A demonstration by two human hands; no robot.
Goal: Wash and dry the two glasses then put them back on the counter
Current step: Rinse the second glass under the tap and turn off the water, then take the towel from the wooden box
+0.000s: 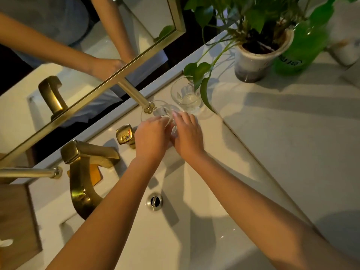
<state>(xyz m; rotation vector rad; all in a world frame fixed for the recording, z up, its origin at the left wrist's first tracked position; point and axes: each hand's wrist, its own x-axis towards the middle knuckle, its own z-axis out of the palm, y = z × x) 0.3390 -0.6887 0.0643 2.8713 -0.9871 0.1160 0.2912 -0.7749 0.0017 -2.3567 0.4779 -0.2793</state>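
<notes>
In the head view, a first glass (158, 112) is held by both hands at the back rim of the white sink (194, 221), just to the right of a gold knob (124, 134). The left hand (151, 134) is closed around its left side, with the fingers curled on the glass wall. The right hand (188, 135) is laid on the other side, and its fingers are lightly bent over the glass; its thumb is hidden. The two hands are close together and almost touching. The glass is clear and partly covered, so it cannot be told if it is upright or tilted.

The second glass (186, 98) is standing upright on the counter (292, 143), just behind the right hand, apart from the first glass. It is touched by hanging leaves of a potted plant (259, 61). A green bottle (303, 45) is seen beside the pot. A gold faucet (85, 172) is placed at the left of the sink, and the drain (154, 201) is seen between the forearms. A gold-framed mirror (109, 82) is placed behind.
</notes>
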